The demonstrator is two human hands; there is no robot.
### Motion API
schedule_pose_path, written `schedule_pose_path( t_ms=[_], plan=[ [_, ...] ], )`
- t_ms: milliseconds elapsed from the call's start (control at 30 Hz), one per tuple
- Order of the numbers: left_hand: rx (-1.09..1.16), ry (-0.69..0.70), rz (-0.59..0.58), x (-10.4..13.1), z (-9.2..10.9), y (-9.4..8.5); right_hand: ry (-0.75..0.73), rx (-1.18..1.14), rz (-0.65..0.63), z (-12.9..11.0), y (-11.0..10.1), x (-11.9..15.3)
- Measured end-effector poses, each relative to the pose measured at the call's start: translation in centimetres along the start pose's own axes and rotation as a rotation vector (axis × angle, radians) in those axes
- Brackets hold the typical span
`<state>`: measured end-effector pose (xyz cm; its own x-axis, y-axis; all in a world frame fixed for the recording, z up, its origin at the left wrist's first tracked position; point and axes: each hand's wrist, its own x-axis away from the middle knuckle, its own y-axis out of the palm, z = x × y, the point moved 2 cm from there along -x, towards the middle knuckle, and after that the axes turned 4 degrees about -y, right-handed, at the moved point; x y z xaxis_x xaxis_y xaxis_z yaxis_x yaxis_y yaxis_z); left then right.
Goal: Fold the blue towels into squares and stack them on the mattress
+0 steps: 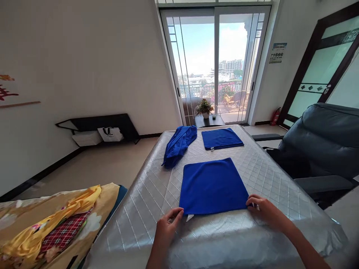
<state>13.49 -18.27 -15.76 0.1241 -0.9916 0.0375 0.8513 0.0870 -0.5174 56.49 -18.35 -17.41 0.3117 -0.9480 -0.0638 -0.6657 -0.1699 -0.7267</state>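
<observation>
A blue cloth (212,186) lies spread flat on a silver quilted cover (146,198), with a small white tag at its near left corner. My left hand (169,221) pinches that near left corner between thumb and fingers. At the near right corner, my right hand (258,206) is closed on the cloth's edge. Beyond it lies a flat blue cloth stack (222,139) with a white label on its near edge. To the left of the stack is a crumpled blue cloth heap (180,145).
A dark padded armchair (331,138) stands along the right side. On the lower left is a bed (106,194) with a yellow cloth and a red plaid piece. A small table (199,121) with a potted plant (205,107) stands past the far edge, before sliding glass doors.
</observation>
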Motion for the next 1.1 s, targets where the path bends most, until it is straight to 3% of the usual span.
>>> schedule_pose_path(
  t_ms=[167,400,533,700,900,1000,1100],
  plan=[
    [-0.008,0.036,-0.016,0.0,-0.1,-0.4,-0.003,-0.11,0.064,0.9,0.8,1.2],
    [-0.11,0.171,0.156,-0.4,-1.2,0.3,-0.069,-0.033,0.132,-0.1,0.6,0.7],
    [-0.157,0.269,0.266,-0.3,-0.1,-0.3,-0.126,-0.061,0.243,-1.0,-0.3,0.8],
    [-0.163,0.351,0.364,0.9,3.1,-3.3,-0.266,-0.045,0.4,-4.2,-4.1,1.4],
    [-0.166,0.463,0.338,2.4,8.2,-9.1,-0.452,0.064,0.497,-9.3,-10.1,2.1],
    [-0.166,0.528,0.309,1.2,10.8,-11.4,-0.528,0.108,0.558,-11.0,-12.7,1.0],
    [-0.162,0.549,0.259,-1.8,12.8,-12.5,-0.532,0.143,0.547,-12.1,-14.6,-1.2]
  ],
)
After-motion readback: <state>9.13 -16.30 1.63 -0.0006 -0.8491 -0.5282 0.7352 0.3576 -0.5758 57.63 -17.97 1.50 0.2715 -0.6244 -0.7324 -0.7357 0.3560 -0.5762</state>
